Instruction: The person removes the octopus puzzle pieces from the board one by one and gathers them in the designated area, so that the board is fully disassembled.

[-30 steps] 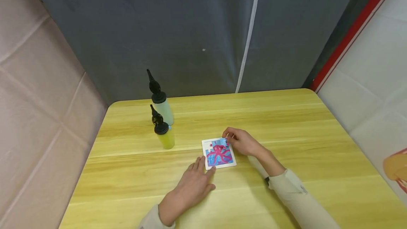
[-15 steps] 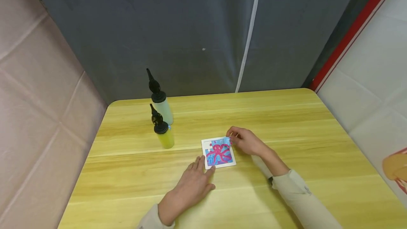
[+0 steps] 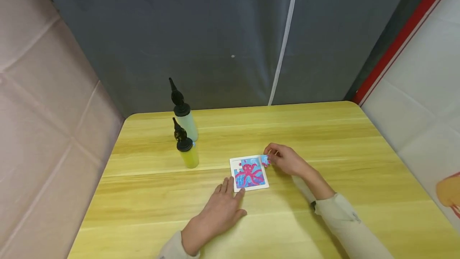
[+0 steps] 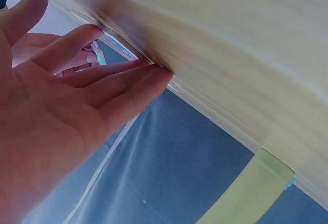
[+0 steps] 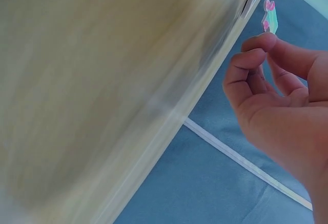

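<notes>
A small square jigsaw puzzle [image 3: 235, 164] with a white frame and a pink octopus on blue lies flat on the table. Its upper left shows bare white. My left hand [image 3: 219, 207] rests with straight fingers against the frame's near left corner; in the left wrist view its fingertips [image 4: 164, 73] meet the tray's edge. Just off the puzzle's upper right corner, my right hand [image 3: 287, 161] pinches a blue and pink puzzle piece [image 3: 265, 160] between thumb and fingers. The right wrist view shows that piece [image 5: 269, 16] raised above the fingertips, seen nearly edge-on.
Two pump bottles stand left of the puzzle: a yellow one [image 3: 189, 157] and, behind it, a taller pale green one [image 3: 187, 126], both with black tops. The wooden table [image 3: 323, 131] ends at a grey curtain [image 3: 179, 31], with pale walls on either side.
My right hand has drawn the puzzle piece rightward, from over the puzzle's upper right corner to just beyond its frame. My left hand stays at the near left corner.
</notes>
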Action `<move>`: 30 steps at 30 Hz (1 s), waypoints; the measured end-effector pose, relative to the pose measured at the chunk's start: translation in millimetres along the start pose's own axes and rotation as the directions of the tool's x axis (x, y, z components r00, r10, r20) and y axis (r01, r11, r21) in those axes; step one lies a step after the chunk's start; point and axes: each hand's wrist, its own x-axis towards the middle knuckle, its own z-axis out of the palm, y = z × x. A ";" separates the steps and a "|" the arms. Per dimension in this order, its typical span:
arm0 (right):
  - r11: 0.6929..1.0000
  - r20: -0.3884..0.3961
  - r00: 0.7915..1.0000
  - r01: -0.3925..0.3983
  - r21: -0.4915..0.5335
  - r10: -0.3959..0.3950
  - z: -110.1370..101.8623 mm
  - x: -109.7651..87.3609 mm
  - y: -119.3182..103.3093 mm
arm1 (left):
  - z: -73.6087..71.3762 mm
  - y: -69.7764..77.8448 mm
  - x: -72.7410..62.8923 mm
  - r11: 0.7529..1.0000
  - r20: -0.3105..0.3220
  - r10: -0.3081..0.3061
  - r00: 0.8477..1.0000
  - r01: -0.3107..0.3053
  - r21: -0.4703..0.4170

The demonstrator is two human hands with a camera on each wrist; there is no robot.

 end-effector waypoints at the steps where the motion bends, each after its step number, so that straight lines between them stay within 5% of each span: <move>1: 1.000 0.002 1.000 -0.003 0.000 0.003 -0.6 -0.1 1.1 | 0.5 0.6 -0.1 1.000 0.001 0.000 1.000 0.000 0.001; 30: 0.995 -0.023 0.998 -0.063 -0.083 0.061 -14.7 0.8 13.0 | 4.5 1.4 1.2 0.997 -0.034 0.031 0.999 -0.028 0.067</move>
